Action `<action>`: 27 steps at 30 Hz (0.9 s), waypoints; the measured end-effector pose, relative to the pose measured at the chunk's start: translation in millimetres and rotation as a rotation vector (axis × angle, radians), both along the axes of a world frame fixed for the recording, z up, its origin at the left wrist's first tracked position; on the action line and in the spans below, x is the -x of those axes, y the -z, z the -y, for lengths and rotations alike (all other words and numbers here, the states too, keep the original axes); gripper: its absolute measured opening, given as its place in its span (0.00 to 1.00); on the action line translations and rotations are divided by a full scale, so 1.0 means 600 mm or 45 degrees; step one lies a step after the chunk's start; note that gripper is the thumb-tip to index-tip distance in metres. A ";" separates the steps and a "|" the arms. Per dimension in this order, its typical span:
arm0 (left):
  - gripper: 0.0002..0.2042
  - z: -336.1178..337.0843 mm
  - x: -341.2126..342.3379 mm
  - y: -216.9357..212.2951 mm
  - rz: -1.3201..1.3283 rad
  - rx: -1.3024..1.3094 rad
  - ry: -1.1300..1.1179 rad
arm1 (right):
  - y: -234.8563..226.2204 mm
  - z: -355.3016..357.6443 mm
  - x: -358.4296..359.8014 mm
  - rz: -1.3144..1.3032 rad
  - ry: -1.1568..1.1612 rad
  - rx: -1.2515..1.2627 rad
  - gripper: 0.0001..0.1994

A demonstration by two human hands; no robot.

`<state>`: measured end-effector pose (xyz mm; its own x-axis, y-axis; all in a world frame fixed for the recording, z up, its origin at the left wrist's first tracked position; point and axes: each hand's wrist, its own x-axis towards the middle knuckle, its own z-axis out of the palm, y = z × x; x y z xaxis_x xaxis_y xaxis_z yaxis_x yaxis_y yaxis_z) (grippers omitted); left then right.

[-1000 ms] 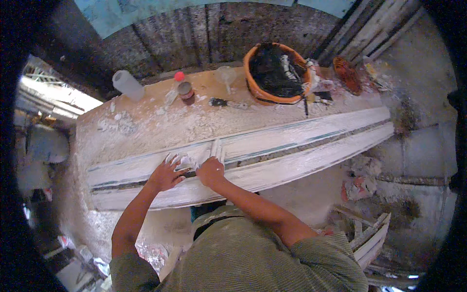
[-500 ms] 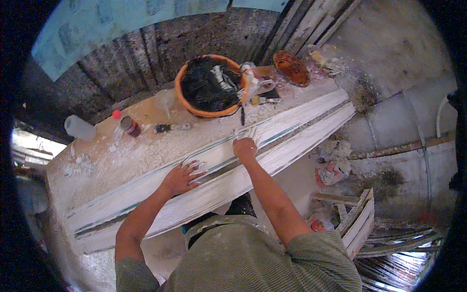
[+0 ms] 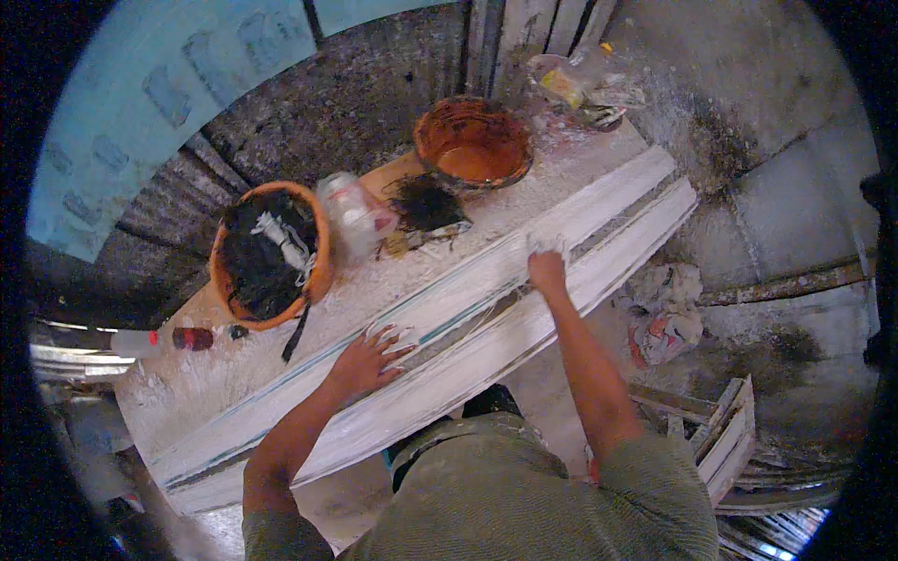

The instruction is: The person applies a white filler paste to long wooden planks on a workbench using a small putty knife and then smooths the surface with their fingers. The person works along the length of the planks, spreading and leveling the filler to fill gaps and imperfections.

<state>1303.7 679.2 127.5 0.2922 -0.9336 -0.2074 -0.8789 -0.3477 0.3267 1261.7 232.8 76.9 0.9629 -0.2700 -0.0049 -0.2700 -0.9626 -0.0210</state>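
Observation:
Two long white strips, a far one and a near one, run side by side across a dusty table. They look like plaster moulding, with blue-green lines along the far strip and a dark gap between the two. My left hand lies on the far strip with its fingers spread, the tips coated white. Farther right along the same strip, my right hand presses down with its white-coated fingers reaching forward. Those fingers blend into the white surface, and I see no tool in either hand. Loose pale fibres show between my hands.
An orange tub with black contents and a white rag stands behind the strips. Beside it are a clear plastic bag, dark fibres and an orange-brown basin. A dark red jar sits far left; a wooden frame stands lower right.
My right hand has slid rightward along the far strip, while my left hand stays near the same spot. The view has shifted, so the tub and basin appear farther left.

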 end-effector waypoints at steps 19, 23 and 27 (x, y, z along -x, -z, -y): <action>0.27 0.487 -0.062 0.065 0.150 0.155 -0.033 | -0.065 0.273 -0.034 -0.213 0.430 -0.238 0.18; 0.28 0.444 -0.049 0.066 0.148 0.173 -0.106 | -0.062 0.330 -0.041 -0.228 0.155 0.031 0.19; 0.28 0.383 -0.027 0.051 0.120 0.040 -0.045 | 0.021 0.145 0.031 -0.263 -0.041 -0.111 0.21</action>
